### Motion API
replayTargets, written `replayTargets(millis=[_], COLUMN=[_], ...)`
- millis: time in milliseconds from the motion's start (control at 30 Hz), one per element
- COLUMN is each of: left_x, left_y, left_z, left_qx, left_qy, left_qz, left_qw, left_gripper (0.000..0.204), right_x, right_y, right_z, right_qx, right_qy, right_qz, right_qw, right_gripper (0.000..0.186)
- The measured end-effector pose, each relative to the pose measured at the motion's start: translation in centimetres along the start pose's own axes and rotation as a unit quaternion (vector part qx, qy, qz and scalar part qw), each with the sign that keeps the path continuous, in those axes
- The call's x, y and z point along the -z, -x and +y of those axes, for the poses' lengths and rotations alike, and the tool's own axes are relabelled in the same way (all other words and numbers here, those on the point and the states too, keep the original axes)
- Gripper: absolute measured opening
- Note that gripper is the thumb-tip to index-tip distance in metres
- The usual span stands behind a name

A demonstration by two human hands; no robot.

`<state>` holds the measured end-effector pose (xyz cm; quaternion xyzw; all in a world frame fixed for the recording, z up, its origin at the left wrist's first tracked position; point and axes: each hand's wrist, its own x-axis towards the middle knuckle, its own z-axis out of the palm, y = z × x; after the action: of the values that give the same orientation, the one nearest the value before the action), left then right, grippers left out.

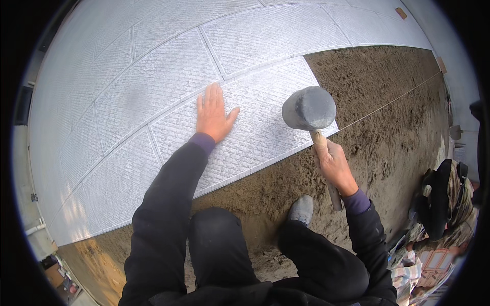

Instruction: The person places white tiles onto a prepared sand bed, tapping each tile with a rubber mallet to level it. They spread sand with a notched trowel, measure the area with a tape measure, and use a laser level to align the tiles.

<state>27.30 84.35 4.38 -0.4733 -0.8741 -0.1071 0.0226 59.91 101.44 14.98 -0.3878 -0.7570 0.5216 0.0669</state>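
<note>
My left hand (214, 115) lies palm down on a pale grey, ridged paving slab (260, 115), fingers stretched and thumb apart, near the joint with the row behind. In my right hand (334, 162) is a rubber mallet (309, 108) with a dark grey cylindrical head. My thumb runs along the handle just below the head, and the handle's end sticks out under my fist. The mallet's head appears over the right part of the slab; whether it touches the slab I cannot tell. Loose brown mortar bed (377, 76) borders the slab's right end and near edge.
Rows of laid slabs (158, 76) stretch left and away. A taut string (390, 100) runs from the slab's right corner to a brick piece (442, 65) at the far right. Another brick piece (401, 13) sits at the back. Piled clothing and bags (439, 204) lie at right.
</note>
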Motion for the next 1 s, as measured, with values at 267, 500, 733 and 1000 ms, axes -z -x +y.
replayTargets(millis=[267, 500, 733, 1000], left_x=[0.9, 0.7, 0.3, -0.4], left_y=[-0.3, -0.3, -0.3, -0.3], left_z=[0.7, 0.5, 0.5, 0.4], left_qx=[0.016, 0.013, 0.011, 0.009], left_qy=[0.009, 0.015, 0.014, -0.010], left_qz=[-0.022, -0.011, 0.007, -0.015], left_qw=[1.000, 1.000, 1.000, 1.000], left_gripper=[0.089, 0.088, 0.086, 0.084], right_x=[-2.0, -4.1, -5.3, -4.8], right_y=[-5.2, -6.0, -6.8, -2.2], right_z=[-4.1, -3.4, -3.6, -3.3], right_qx=[-0.017, -0.016, 0.044, 0.031], right_qy=[0.083, 0.060, 0.047, 0.026], right_qz=[0.020, 0.009, 0.031, -0.085], right_qw=[0.996, 0.998, 0.997, 0.996], right_gripper=[0.077, 0.075, 0.075, 0.073])
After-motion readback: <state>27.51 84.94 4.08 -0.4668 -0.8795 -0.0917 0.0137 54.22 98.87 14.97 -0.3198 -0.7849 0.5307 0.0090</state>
